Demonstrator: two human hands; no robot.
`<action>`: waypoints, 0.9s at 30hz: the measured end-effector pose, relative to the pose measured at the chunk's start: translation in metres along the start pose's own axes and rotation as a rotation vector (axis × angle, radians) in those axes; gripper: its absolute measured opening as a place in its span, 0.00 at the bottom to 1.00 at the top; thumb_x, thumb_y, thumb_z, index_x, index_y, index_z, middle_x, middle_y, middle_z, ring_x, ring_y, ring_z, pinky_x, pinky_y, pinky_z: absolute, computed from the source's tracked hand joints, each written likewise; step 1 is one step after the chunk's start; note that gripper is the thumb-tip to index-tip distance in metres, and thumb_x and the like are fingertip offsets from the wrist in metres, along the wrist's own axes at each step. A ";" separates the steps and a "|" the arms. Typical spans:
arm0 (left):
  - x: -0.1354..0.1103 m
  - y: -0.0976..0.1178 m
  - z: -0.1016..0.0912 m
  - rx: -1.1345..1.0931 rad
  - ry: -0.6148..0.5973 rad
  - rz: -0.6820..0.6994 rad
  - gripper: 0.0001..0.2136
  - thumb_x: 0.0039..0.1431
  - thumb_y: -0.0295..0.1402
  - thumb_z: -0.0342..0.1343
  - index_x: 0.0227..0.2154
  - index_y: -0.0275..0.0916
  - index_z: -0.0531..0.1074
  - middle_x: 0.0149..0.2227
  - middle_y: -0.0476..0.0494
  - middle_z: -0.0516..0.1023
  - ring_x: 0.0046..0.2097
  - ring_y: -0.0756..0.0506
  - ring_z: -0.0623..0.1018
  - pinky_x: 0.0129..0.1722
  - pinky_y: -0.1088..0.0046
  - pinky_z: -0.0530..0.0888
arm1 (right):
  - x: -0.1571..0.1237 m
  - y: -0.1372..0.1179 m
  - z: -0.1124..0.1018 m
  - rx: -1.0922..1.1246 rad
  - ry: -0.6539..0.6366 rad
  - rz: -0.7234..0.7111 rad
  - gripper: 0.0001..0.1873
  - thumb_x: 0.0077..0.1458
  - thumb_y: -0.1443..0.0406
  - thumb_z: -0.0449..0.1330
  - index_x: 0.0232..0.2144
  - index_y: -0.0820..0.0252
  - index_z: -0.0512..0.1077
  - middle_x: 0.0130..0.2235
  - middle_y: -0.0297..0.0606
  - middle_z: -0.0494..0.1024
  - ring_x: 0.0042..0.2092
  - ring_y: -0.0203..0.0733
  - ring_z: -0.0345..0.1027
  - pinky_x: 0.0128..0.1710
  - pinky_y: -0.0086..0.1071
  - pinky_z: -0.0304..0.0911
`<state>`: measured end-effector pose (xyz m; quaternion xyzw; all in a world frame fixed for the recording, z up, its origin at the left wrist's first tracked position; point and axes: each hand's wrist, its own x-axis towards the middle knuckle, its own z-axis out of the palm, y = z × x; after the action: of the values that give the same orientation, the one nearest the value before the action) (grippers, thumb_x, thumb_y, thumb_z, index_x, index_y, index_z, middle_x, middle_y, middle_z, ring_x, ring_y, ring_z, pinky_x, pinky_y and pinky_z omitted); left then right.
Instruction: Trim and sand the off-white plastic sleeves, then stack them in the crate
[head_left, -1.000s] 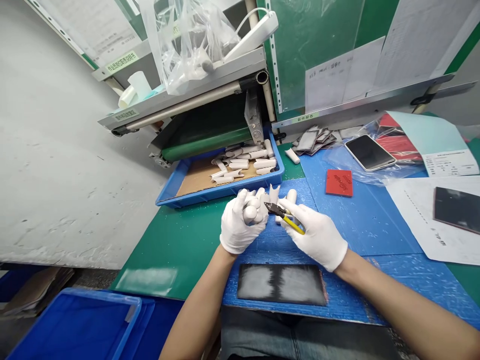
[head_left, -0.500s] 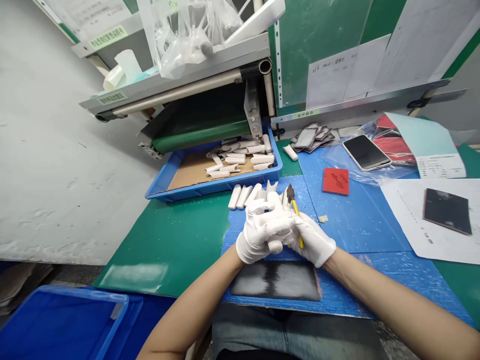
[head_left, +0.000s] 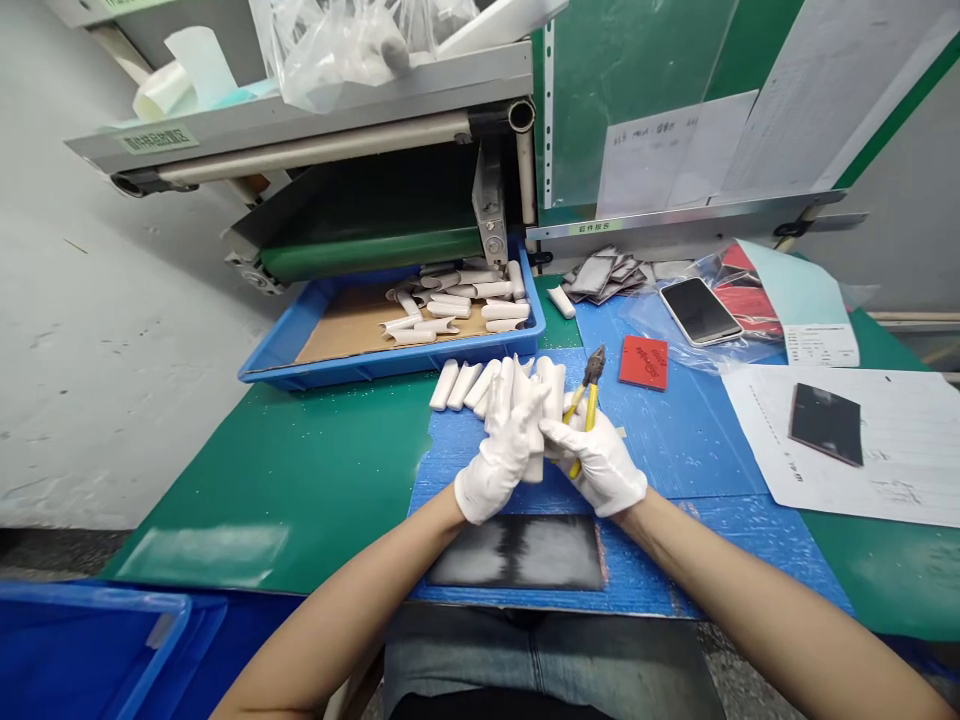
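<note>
My left hand (head_left: pixel 501 450) in a white glove is shut on a white plastic tube piece (head_left: pixel 534 462), pressing it against my right hand. My right hand (head_left: pixel 596 463), also gloved, grips yellow-handled side cutters (head_left: pixel 589 420) with their dark metal jaws pointing up. The jaws stand just past the top of the white piece. A row of similar white pieces (head_left: pixel 459 387) lies on the blue corrugated mat (head_left: pixel 675 450) just beyond my fingers. Some pieces near my hands are partly hidden by my gloves.
A blue tray (head_left: pixel 390 368) with a cardboard base holds several white pieces beyond the mat. A dark pad (head_left: pixel 517 552) lies near me. To the right are a phone (head_left: pixel 700 310), a red pad (head_left: pixel 643 362) and papers (head_left: pixel 900 440). A blue crate (head_left: pixel 75 650) sits lower left.
The cutters have turned from lying sideways to pointing up, and my hands have come closer together. The view has shifted, showing more of the row of white pieces.
</note>
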<state>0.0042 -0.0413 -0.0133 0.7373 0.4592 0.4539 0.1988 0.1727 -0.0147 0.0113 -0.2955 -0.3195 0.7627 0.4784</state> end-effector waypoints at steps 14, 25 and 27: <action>0.015 0.011 0.010 -0.706 0.071 -0.319 0.37 0.68 0.50 0.63 0.74 0.45 0.59 0.73 0.33 0.63 0.71 0.35 0.70 0.70 0.51 0.72 | 0.007 0.004 -0.013 -0.558 -0.077 -0.252 0.26 0.55 0.45 0.71 0.45 0.52 0.69 0.47 0.39 0.79 0.50 0.49 0.75 0.60 0.47 0.69; 0.021 0.010 0.000 -0.911 0.082 -0.433 0.33 0.55 0.48 0.75 0.60 0.41 0.74 0.63 0.35 0.77 0.63 0.32 0.78 0.67 0.46 0.75 | 0.000 0.010 -0.004 -0.504 -0.134 -0.199 0.26 0.52 0.54 0.75 0.50 0.51 0.73 0.45 0.35 0.78 0.44 0.45 0.73 0.52 0.41 0.71; 0.022 0.010 -0.002 -0.944 0.165 -0.401 0.29 0.55 0.47 0.75 0.56 0.43 0.76 0.62 0.37 0.78 0.63 0.33 0.78 0.67 0.48 0.76 | 0.001 0.009 -0.005 -0.513 -0.105 -0.218 0.24 0.50 0.55 0.77 0.43 0.52 0.71 0.39 0.31 0.73 0.37 0.40 0.68 0.45 0.37 0.71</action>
<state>0.0108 -0.0278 0.0059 0.4266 0.3508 0.6211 0.5561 0.1714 -0.0162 0.0007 -0.3308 -0.5564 0.6152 0.4501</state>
